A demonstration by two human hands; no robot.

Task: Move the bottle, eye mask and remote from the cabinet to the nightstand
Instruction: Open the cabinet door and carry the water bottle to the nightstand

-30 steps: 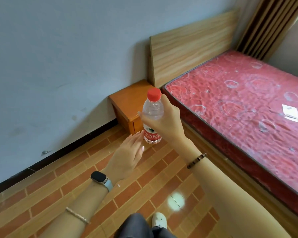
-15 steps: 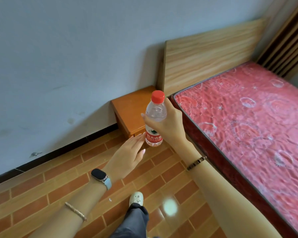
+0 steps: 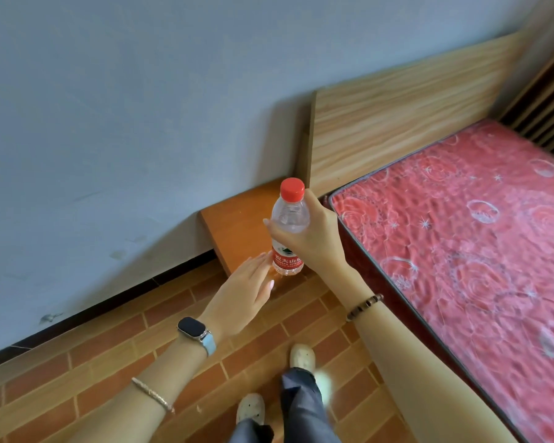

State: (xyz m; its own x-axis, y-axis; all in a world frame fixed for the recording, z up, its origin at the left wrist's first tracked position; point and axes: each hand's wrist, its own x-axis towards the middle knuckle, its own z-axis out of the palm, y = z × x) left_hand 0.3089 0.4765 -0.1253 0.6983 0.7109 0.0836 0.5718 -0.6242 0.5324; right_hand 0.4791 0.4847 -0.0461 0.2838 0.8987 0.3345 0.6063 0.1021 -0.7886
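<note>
A clear water bottle (image 3: 289, 228) with a red cap and red label stands upright in my right hand (image 3: 317, 238), which grips its middle from the right. It hangs over the near edge of the orange wooden nightstand (image 3: 237, 225), which sits low against the wall beside the bed. My left hand (image 3: 243, 292) is flat and open just left of and below the bottle, fingertips close to its base. No eye mask, remote or cabinet is in view.
A bed with a red patterned mattress (image 3: 461, 238) fills the right side, its wooden headboard (image 3: 397, 123) against the grey wall. Brick-patterned tile floor (image 3: 109, 346) lies below, with my feet in white shoes (image 3: 301, 359) near the bottom.
I have stepped closer to the nightstand. The bottle in my right hand has moved nearer to its top, and my left hand stays beside the bottle's base.
</note>
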